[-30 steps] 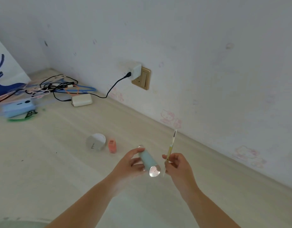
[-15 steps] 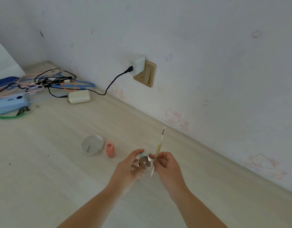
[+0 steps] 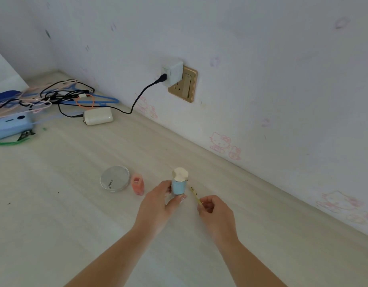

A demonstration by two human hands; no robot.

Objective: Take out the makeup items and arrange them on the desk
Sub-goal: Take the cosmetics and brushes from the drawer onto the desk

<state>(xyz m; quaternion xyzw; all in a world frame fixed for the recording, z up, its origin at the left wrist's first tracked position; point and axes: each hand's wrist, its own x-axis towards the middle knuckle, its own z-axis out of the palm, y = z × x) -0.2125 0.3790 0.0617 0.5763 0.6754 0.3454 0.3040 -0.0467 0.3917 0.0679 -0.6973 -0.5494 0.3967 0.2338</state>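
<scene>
The left hand (image 3: 156,206) covers the lower part of the pale blue tube (image 3: 179,186), so whether its base touches the desk (image 3: 54,224) cannot be told. The right hand (image 3: 217,214) hides the lower end of the thin yellow pencil (image 3: 195,195), whose fine tip is blurred. Lettering on the round silver compact (image 3: 115,178) is too small to read fully. The blue case (image 3: 10,126) and the tangled cables (image 3: 33,98) are cut off by the left edge.
</scene>
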